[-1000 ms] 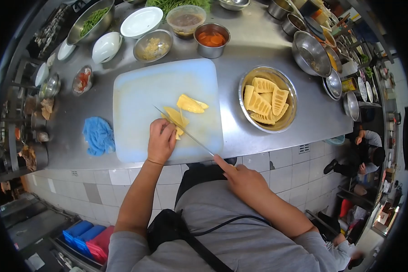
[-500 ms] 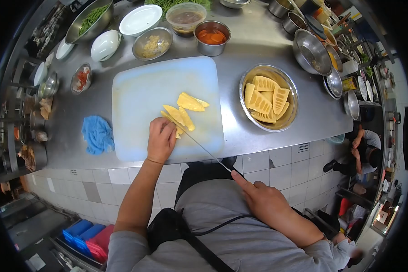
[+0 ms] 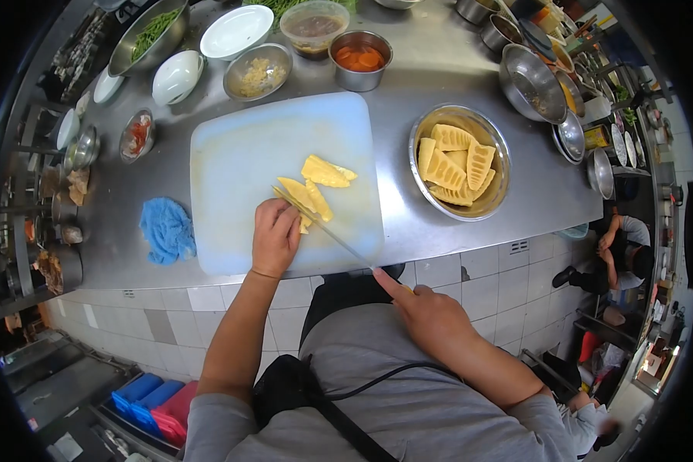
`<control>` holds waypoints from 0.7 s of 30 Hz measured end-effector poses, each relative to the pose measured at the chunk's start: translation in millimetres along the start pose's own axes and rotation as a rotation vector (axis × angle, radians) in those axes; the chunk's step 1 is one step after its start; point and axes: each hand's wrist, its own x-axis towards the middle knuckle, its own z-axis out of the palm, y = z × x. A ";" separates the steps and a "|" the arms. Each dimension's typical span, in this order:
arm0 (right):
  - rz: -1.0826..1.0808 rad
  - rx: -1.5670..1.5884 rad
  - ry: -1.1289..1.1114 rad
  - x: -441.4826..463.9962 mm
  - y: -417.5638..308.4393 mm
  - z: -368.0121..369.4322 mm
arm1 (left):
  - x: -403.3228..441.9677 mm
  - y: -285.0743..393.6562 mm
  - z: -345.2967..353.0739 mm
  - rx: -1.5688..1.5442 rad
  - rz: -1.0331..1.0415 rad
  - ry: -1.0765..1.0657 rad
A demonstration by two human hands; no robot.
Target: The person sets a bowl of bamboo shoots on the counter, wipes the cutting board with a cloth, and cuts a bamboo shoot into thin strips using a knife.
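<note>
Head view: my curled left hand (image 3: 277,235) holds sliced bamboo shoot (image 3: 297,191) right of centre on the white cutting board (image 3: 242,158). My right hand (image 3: 432,314) grips a knife (image 3: 346,245), its blade beside those left fingers.

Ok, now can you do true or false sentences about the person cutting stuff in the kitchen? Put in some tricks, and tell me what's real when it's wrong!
1. The bare right hand has its grip on a long, thin-bladed metal knife. True.
2. The crumpled blue cloth lies on the white rectangular plastic cutting board. False: the cloth is beside it, on the grey metal table.
3. Thick yellow ridged pieces sit in a round shiny metal bowl. True.
4. The bare left hand is inside that bowl. False: it is over the cutting board, on the thin yellow slices.
5. A round metal pot holds orange slices. True.
</note>
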 end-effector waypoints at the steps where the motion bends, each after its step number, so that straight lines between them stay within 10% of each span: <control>1: 0.001 0.001 -0.001 8.8 0.9 5.4 | 0.3 -0.1 -0.2 -0.002 0.007 -0.001; 12: -0.101 0.020 0.257 62.1 14.8 61.7 | -4.9 -2.6 -2.3 -0.042 -0.007 0.014; 17: -0.063 -0.102 0.163 49.0 3.5 52.6 | 1.5 -2.2 -24.9 -0.329 -0.320 0.055; 21: -0.089 -0.139 0.119 43.1 8.6 55.1 | 34.0 11.9 -60.2 0.023 0.028 -0.148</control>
